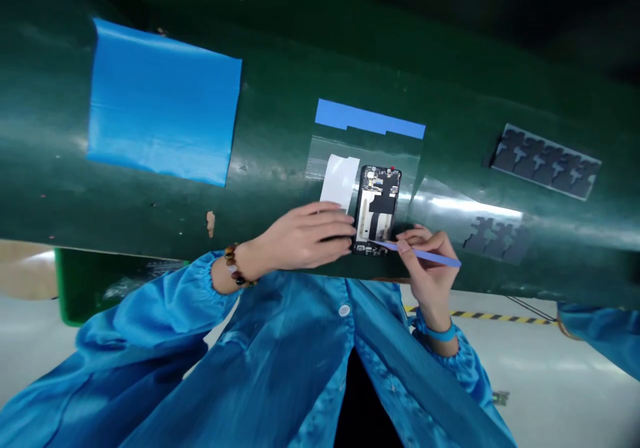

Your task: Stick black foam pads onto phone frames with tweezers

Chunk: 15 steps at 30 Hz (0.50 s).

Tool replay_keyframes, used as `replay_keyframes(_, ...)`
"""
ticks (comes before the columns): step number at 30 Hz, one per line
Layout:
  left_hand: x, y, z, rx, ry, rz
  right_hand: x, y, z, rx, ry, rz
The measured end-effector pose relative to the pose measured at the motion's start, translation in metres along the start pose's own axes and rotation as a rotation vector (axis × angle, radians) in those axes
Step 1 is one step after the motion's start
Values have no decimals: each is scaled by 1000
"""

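Observation:
An opened phone with its inner boards showing lies upright on the dark green table, near the front edge. My left hand lies against the phone's left side, fingers pressed together and holding it steady. My right hand pinches a thin blue stick tool like a pen, its tip touching the phone's lower part. A white strip lies just left of the phone, on a clear plastic bag.
A large blue sheet lies at the table's left. A blue tape strip tops the clear bag. Grey sheets of dark cut-out pads lie to the right. Another person's blue sleeve shows at the right edge.

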<state>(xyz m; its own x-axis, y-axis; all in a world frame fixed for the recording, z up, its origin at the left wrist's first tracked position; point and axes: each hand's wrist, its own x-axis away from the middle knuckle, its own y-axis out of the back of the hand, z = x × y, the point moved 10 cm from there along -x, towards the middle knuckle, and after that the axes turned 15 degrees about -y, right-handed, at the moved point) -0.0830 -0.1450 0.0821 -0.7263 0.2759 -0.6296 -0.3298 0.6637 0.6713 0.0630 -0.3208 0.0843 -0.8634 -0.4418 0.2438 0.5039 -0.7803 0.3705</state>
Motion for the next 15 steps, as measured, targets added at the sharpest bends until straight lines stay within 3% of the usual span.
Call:
replay_keyframes(4, -12, -20, -23, 47, -97, 13, 16, -3, -17, 52, -39, 77)
replay_keyframes(9, -10, -30, -22, -48, -105, 80, 15, -9, -22, 54, -43, 92)
replay_keyframes(15, -7, -30, -21, 9, -69, 74, 15, -10, -20, 58, -5, 97)
